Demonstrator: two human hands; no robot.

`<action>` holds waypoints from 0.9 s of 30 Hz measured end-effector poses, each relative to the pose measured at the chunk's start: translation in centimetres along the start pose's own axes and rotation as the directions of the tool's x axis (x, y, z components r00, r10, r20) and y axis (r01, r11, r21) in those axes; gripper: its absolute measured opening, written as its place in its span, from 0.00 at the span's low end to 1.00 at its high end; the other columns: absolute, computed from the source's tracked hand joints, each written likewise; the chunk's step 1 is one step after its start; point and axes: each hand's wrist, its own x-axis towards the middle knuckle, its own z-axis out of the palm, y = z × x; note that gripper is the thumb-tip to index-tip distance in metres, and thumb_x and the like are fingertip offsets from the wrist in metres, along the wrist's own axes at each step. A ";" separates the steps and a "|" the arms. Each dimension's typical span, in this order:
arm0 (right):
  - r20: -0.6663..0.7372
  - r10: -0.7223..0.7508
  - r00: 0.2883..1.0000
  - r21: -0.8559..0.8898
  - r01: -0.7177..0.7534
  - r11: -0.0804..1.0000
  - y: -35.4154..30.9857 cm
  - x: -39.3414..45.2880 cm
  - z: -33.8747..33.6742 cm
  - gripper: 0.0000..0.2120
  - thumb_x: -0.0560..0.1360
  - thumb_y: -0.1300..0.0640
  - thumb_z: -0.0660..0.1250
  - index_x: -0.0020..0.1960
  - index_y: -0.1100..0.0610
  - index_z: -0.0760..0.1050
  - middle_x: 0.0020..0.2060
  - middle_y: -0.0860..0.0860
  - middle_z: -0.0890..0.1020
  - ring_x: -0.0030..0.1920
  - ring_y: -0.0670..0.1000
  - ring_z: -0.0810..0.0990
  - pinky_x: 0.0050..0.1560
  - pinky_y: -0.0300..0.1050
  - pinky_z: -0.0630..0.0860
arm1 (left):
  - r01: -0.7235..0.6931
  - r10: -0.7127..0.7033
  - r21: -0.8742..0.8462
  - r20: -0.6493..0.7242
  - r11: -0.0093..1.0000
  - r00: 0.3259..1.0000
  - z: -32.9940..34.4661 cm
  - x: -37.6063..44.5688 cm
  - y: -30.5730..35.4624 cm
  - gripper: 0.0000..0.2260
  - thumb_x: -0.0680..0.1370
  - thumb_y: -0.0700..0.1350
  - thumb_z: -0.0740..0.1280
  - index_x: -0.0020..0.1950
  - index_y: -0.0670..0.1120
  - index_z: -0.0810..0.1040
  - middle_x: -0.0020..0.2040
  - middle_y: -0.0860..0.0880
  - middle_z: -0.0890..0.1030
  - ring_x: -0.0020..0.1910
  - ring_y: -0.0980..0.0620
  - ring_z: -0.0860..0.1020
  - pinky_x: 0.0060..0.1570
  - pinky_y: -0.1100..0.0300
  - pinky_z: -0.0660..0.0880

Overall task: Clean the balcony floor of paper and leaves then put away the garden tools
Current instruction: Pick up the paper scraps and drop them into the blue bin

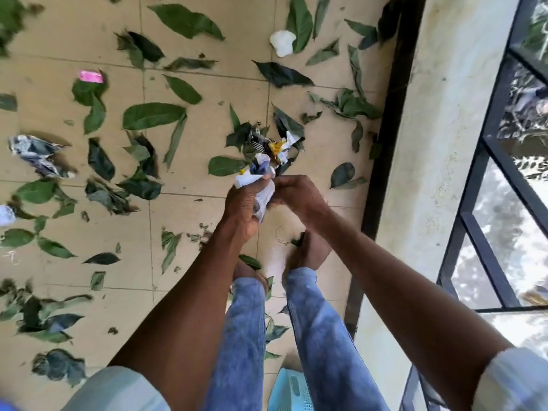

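Note:
My left hand (241,203) grips a bundle of crumpled paper (261,176), white with blue and yellow print. My right hand (292,192) touches the same bundle from the right, fingers curled against it. Just beyond the hands lies a small pile of crumpled paper (277,148) mixed with leaves. Several green leaves (152,114) are scattered over the beige tiled floor (204,221). A white paper ball (282,41) lies at the far side, a printed crumpled paper (37,154) at the left, and a pink scrap (90,76) further back.
My bare feet (308,253) and blue jeans stand below the hands. A light blue plastic basket (289,391) sits by my legs at the bottom. A low pale wall (421,173) with a black metal railing (486,179) runs along the right.

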 end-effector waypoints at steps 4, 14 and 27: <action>-0.060 -0.030 0.998 -0.215 0.017 0.976 -0.6 3.3 -1.2 0.10 0.72 0.70 0.65 0.48 0.64 0.83 0.41 0.59 0.85 0.38 0.52 0.82 0.45 0.51 0.81 | -0.044 0.027 -0.127 -0.131 0.991 0.991 -2.5 2.3 1.5 0.07 0.74 0.35 0.69 0.52 0.37 0.77 0.38 0.43 0.83 0.35 0.45 0.83 0.34 0.55 0.81; -0.181 -0.296 0.938 -0.881 -0.021 0.473 2.5 11.5 -0.8 0.30 0.75 0.54 0.70 0.73 0.51 0.62 0.67 0.59 0.62 0.57 0.60 0.73 0.49 0.53 0.79 | 0.007 -0.010 -0.048 -0.068 0.999 0.998 -6.7 6.6 0.7 0.08 0.79 0.38 0.65 0.58 0.40 0.76 0.41 0.45 0.84 0.36 0.50 0.84 0.46 0.49 0.80; -0.373 -0.304 0.877 -0.531 0.067 0.845 0.2 4.6 2.2 0.16 0.72 0.62 0.71 0.59 0.56 0.78 0.50 0.49 0.79 0.45 0.46 0.78 0.34 0.24 0.65 | 0.014 0.014 -0.163 0.170 0.987 0.985 -5.1 2.1 2.3 0.09 0.71 0.42 0.66 0.50 0.46 0.78 0.38 0.52 0.78 0.34 0.52 0.67 0.42 0.55 0.67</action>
